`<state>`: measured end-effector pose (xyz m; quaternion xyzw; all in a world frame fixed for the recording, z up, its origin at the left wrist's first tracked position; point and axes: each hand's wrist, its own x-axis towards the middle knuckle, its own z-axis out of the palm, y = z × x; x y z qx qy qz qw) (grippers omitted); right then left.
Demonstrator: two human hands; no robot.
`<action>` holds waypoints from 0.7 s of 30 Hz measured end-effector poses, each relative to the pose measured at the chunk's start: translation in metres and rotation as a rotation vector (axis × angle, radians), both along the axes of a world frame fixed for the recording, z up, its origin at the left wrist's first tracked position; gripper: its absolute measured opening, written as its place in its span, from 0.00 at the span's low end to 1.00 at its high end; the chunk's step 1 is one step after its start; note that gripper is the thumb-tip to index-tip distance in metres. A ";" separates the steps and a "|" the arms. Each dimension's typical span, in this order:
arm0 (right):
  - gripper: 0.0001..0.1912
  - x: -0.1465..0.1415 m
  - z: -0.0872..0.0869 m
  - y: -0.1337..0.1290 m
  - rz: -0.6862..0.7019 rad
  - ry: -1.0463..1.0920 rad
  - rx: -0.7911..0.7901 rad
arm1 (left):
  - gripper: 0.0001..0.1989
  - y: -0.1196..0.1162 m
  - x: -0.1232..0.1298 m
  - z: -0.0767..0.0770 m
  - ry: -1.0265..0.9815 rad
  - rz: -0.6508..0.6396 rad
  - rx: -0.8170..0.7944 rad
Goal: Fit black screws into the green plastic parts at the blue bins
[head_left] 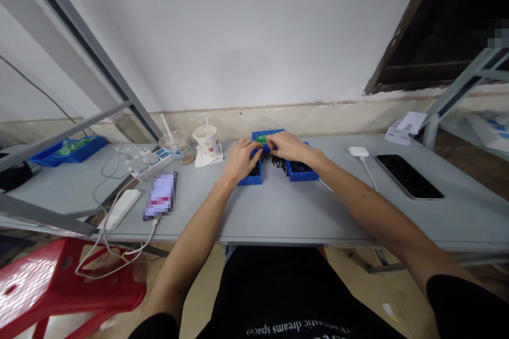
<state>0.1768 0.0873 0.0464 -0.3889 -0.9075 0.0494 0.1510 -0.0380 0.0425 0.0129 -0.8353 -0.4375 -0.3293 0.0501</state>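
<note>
Left grip (242,159) arched over blue plastic tray (250,181) of small black pieces (255,171); right grip (271,144) curled, beside loose black pile (280,163) on smooth grey table (258,217). Whether either pinches anything, I cannot tell. Right of pile, I see second blue tray (304,176); behind, third tray (257,133) holding shiny green material (261,139). Farther left, tapered white cup (208,140); farther right, flat glossy phone (409,176).

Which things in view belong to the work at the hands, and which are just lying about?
Apparently in use, at or near the hands:
small black parts
left blue bin
right blue bin
rear blue bin

Apparently just lying about:
paper cup
clear plastic cup
lit smartphone
dark-screened smartphone
red plastic stool
</note>
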 end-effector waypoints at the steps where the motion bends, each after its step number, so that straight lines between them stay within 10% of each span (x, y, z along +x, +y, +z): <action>1: 0.07 0.001 0.006 -0.002 0.015 0.055 -0.010 | 0.10 0.000 0.000 0.000 0.004 -0.019 -0.002; 21: 0.04 -0.007 0.030 -0.023 0.146 0.169 -0.158 | 0.05 -0.004 0.002 0.001 -0.078 -0.053 -0.012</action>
